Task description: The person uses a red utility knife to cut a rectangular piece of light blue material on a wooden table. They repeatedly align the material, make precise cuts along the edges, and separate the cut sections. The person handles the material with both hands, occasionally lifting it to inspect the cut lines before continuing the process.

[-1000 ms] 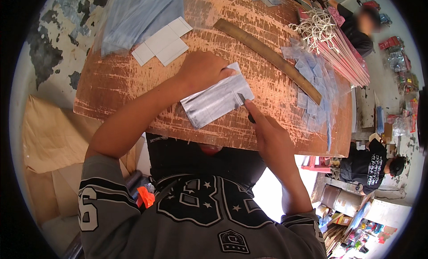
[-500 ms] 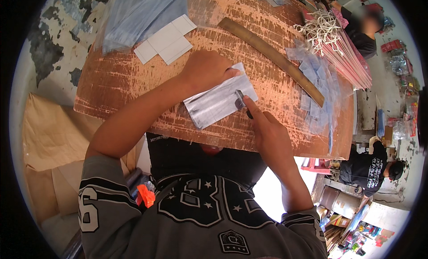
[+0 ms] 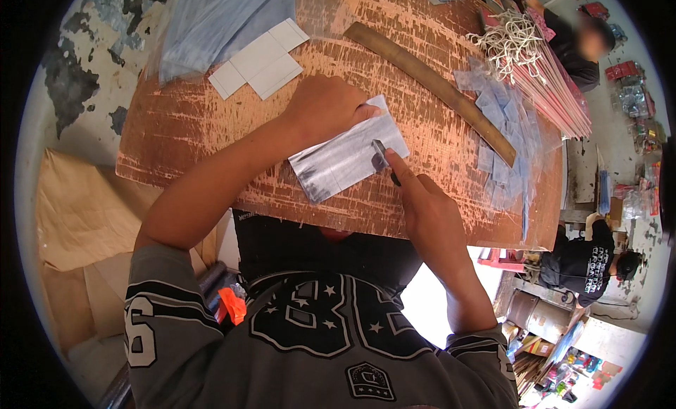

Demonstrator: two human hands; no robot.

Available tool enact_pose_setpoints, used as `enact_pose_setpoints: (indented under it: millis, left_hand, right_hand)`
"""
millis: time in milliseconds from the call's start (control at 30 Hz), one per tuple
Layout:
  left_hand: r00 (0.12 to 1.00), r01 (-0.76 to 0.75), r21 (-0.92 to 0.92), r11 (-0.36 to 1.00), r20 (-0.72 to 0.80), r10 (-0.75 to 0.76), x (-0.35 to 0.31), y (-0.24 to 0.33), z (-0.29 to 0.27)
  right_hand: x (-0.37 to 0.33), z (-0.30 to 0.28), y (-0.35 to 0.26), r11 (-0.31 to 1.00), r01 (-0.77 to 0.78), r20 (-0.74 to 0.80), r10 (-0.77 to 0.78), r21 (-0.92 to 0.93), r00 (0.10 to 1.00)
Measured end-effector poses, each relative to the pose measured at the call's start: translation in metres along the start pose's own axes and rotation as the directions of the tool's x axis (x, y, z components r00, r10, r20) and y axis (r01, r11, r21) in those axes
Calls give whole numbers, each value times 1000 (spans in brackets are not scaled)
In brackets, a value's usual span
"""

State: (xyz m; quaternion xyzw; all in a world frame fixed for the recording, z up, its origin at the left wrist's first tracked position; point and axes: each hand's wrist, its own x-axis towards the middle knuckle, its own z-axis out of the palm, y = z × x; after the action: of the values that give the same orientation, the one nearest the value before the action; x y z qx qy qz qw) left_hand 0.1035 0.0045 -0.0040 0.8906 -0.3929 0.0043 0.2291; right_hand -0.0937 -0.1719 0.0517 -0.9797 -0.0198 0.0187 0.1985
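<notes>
A rectangular silvery-grey sheet (image 3: 331, 163) with white showing along its far edge lies at a slant on the worn wooden table. My left hand (image 3: 327, 108) is curled over the far edge of this sheet, thumb pressed on its upper right end; the other fingers are mostly hidden. From the right, my right hand (image 3: 422, 191) grips a small knife (image 3: 381, 150), index finger stretched along it. Its blade tip touches or hovers just over the sheet's right part; most of the handle is hidden in the palm. A white cut-out card (image 3: 260, 59) with fold lines lies beyond my left forearm.
Clear plastic sheets (image 3: 225, 25) cover the table's far left. A long brown strip (image 3: 436, 89) curves across the right half. Beside it are scattered clear plastic pieces (image 3: 503, 138) and a bundle of pink sticks with white strings (image 3: 546, 85). Two other people are off to the right.
The knife and my right hand have shifted very slightly on the sheet. My left hand stays in place on the sheet. The view has tilted a little.
</notes>
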Motion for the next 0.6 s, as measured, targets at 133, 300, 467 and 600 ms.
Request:
enact_pose_setpoints:
  millis: [133, 300, 467, 600]
  left_hand:
    - [1000, -3, 7, 1000, -19, 3, 0, -1, 3]
    - [1000, -3, -8, 1000, -12, 2, 0, -1, 3]
    - [999, -21, -4, 1000, -43, 21, 0, -2, 5]
    - [999, -7, 7, 1000, -34, 7, 2, -2, 1]
  right_hand:
    - [1, -2, -2, 999, 7, 26, -6, -46, 1000]
    - [2, -8, -4, 996, 8, 94, 1, -92, 996]
    - [-6, -7, -1, 994, 7, 95, 4, -111, 995]
    - [-10, -7, 5, 995, 21, 81, -13, -102, 997]
